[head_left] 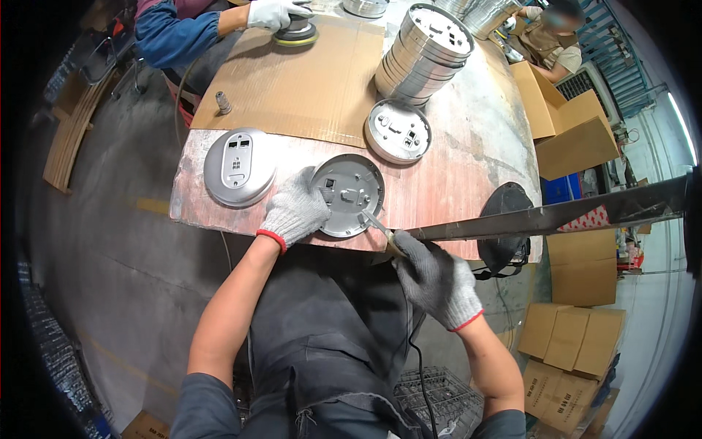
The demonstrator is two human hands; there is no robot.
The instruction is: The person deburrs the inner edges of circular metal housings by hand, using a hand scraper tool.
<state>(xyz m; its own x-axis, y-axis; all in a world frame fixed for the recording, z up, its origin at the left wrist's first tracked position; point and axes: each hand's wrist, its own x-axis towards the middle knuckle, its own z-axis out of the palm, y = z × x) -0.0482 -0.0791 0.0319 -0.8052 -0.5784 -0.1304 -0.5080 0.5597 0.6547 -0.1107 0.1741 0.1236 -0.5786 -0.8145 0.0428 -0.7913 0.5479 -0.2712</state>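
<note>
A grey round metal housing with raised bosses and a square cutout lies tilted at the table's near edge, hollow side up. Closed on its left rim is my left hand, in a grey-white knit glove with a red cuff. My right hand, gloved alike, grips the light handle of a slim flat-bladed tool, perhaps a file or scraper. The tool's tip touches the inside of the housing or sits just above it. To the left rests a similar round housing, its smooth domed face and oval panel upward.
Behind the housing stand another round part and a tall stack of them. Cardboard covers the far left tabletop, where a co-worker's gloved hand holds a sander. A dark bar crosses from the right, near a black pad.
</note>
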